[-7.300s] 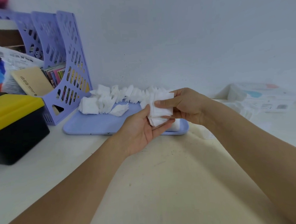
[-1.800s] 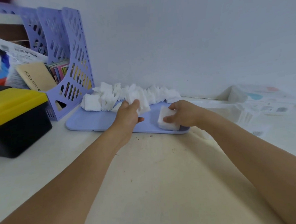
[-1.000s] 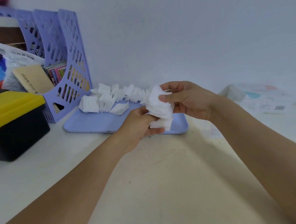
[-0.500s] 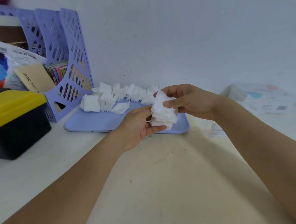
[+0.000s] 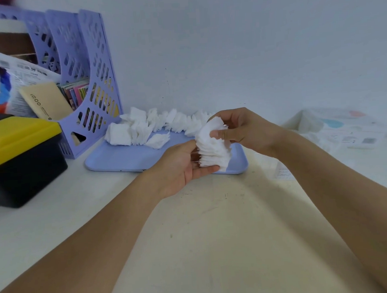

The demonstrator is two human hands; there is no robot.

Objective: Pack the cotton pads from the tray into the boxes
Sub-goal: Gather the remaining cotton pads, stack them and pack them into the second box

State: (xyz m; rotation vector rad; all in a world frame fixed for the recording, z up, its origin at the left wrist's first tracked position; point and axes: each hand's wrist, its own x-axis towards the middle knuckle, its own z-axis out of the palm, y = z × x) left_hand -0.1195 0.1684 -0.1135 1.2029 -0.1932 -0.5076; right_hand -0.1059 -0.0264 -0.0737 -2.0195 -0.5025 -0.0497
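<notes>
Squared up a fanned stack of white cotton pads (image 5: 213,148) centre frame, left hand (image 5: 184,167) cupping beneath, right hand (image 5: 243,129) pinching on top, lifted clear of the lilac plastic tray (image 5: 123,158); boxing likely next.

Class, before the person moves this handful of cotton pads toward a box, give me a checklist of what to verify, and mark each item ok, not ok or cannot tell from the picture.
1. Stack of cotton pads held by both hands: ok, the left hand supports it from below and the right hand pinches the top.
2. Pad edges squared up: not ok, the layers are fanned and uneven.
3. Stack lifted clear of the tray: ok.
4. Box open and ready at right: cannot tell, it is washed out.
5. Pads left on the tray: ok, a loose row remains along the back.
</notes>
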